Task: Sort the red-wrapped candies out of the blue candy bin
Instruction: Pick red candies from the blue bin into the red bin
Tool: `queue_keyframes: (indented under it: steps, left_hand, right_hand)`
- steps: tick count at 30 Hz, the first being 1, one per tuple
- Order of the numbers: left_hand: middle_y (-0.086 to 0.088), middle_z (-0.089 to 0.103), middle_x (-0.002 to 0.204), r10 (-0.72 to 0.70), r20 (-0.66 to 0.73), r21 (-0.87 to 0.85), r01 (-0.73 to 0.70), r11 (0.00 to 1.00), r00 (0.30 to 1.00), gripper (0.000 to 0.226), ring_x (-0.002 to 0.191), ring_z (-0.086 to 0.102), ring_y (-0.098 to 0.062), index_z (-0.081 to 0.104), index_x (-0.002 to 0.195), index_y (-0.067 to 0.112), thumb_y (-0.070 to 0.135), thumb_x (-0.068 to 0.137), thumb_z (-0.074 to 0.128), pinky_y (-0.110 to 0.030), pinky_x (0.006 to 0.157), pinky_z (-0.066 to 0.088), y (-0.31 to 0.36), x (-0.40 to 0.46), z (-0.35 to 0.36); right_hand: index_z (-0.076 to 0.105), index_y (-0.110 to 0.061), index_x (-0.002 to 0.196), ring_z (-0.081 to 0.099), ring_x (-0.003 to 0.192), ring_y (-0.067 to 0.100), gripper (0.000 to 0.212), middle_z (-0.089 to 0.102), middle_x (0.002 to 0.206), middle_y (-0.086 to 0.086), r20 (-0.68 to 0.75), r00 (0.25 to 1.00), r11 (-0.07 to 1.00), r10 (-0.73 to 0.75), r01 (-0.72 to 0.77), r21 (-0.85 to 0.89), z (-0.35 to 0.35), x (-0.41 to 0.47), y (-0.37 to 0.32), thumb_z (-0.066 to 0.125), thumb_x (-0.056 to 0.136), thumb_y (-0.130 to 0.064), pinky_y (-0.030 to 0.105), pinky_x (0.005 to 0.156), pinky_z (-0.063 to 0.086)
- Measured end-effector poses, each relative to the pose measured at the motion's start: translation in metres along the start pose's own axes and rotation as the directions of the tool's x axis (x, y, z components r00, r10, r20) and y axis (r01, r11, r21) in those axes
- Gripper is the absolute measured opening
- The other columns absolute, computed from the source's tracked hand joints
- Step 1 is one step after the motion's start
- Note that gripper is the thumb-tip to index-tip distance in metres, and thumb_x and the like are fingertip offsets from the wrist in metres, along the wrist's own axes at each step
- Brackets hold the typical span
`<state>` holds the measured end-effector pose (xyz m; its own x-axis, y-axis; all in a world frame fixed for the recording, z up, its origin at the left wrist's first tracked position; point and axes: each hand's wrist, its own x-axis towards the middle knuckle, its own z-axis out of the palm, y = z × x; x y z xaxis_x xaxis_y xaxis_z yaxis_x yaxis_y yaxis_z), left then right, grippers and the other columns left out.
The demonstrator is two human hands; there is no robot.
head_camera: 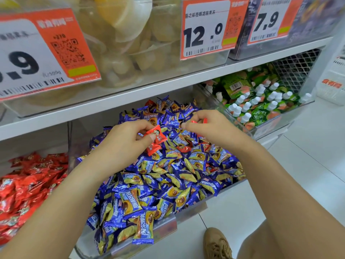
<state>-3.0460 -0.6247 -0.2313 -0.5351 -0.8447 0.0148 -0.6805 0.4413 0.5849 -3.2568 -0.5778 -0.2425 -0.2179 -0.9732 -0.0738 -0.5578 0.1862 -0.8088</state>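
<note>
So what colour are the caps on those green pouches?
White caps on the green pouches, seen in the head view.

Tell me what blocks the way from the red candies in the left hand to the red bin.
Nothing visible. The left hand holds red candies above the blue pile; the red bin lies open to its left.

Clear bin of green pouches (261,101) with white caps on right, same shelf level. Mesh panel (295,68) behind it. White shelf board (168,85) spans frame above. On upper shelf: clear bin of pale yellow jelly cups (130,43), dark purple packets (308,19) far right. Orange-and-white price tags: "12.0" (205,28), "7.9" (268,19), partly cut-off tag (37,57) at left. White tiled floor (298,156) on right. Tan shoe (216,243) near bottom edge.
</note>
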Motion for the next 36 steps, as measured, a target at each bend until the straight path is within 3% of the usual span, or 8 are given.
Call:
queue_keyframes:
  steps: [5,9,16,20,24,29,33,36]
  left_hand:
    - [0.019,0.064,0.071,-0.016,0.079,-0.327,0.041,0.944,0.997,0.006,0.056,0.052,0.012,0.066,0.096,0.026,0.025,0.090,0.063,-0.019,0.061,0.038,-0.001,0.001,-0.004]
    - [0.015,0.068,0.069,-0.057,0.057,-0.269,0.070,0.961,0.997,0.006,0.053,0.054,0.010,0.068,0.090,0.027,0.027,0.085,0.069,-0.020,0.063,0.037,0.000,0.001,-0.006]
    - [0.005,0.066,0.064,-0.024,0.142,-0.299,0.066,0.952,0.990,0.017,0.048,0.049,-0.011,0.062,0.097,0.033,0.017,0.090,0.061,-0.026,0.054,0.044,0.003,0.002,-0.002]
    - [0.000,0.063,0.090,-0.103,0.286,-0.566,0.255,0.784,0.953,0.033,0.064,0.060,-0.018,0.070,0.107,0.035,0.013,0.100,0.046,-0.019,0.046,0.046,0.015,0.003,-0.001]
    - [-0.002,0.066,0.077,-0.169,0.470,-0.687,0.479,0.546,0.867,0.024,0.070,0.071,-0.021,0.070,0.102,0.014,0.020,0.098,0.048,-0.020,0.044,0.051,0.037,0.006,0.005]
    - [-0.001,0.058,0.073,-0.180,0.472,-0.512,0.435,0.741,0.863,0.021,0.062,0.067,-0.012,0.061,0.080,0.012,0.031,0.087,0.066,-0.025,0.060,0.059,0.056,0.024,0.025]
    - [0.003,0.065,0.074,-0.027,0.347,-0.080,0.058,0.995,0.938,0.015,0.063,0.058,-0.004,0.073,0.098,0.020,0.028,0.092,0.061,-0.015,0.063,0.046,0.072,0.041,0.053]
    - [0.009,0.069,0.099,0.111,0.276,0.260,-0.186,0.948,0.955,0.020,0.088,0.059,-0.005,0.072,0.108,0.029,0.027,0.092,0.060,-0.018,0.072,0.040,0.085,0.051,0.075]
  right_hand:
    - [0.056,-0.006,0.072,0.049,0.043,0.008,0.016,0.059,0.064,0.007,0.065,0.998,0.991,0.026,-0.034,0.132,0.007,-0.005,-0.005,0.068,0.082,-0.010,0.022,0.047,0.045]
    - [0.058,-0.011,0.077,0.070,0.063,0.019,0.013,0.069,0.080,0.012,0.023,0.998,0.995,0.064,-0.066,0.078,0.010,-0.001,-0.001,0.063,0.082,-0.001,0.034,0.068,0.060]
    - [0.063,-0.020,0.103,0.059,0.067,0.016,0.018,0.061,0.091,0.003,0.015,0.995,0.994,0.097,-0.096,-0.052,0.004,0.000,0.006,0.058,0.086,-0.014,0.031,0.061,0.049]
    - [0.061,-0.028,0.081,0.051,0.057,0.010,0.016,0.060,0.078,0.001,-0.058,0.997,0.997,0.055,-0.058,-0.047,-0.010,-0.006,0.004,0.074,0.078,-0.018,0.028,0.059,0.043]
    - [0.067,-0.026,0.086,0.054,0.042,0.003,0.018,0.067,0.072,-0.001,-0.129,0.990,0.999,0.047,-0.047,0.004,-0.028,-0.021,0.004,0.061,0.086,-0.009,0.018,0.045,0.046]
    - [0.064,-0.016,0.118,0.059,0.041,0.006,0.037,0.067,0.098,0.003,-0.079,0.992,0.993,0.102,-0.097,0.063,-0.046,-0.036,0.015,0.052,0.087,0.001,0.023,0.047,0.050]
    - [0.057,-0.010,0.128,0.060,0.043,0.007,0.044,0.064,0.084,0.000,-0.029,0.995,0.992,0.095,-0.092,0.086,-0.056,-0.045,0.024,0.052,0.086,0.004,0.039,0.060,0.053]
    - [0.052,-0.010,0.131,0.060,0.043,0.009,0.044,0.062,0.093,-0.001,0.012,0.996,0.992,0.084,-0.085,0.093,-0.060,-0.050,0.027,0.048,0.089,0.004,0.026,0.050,0.052]
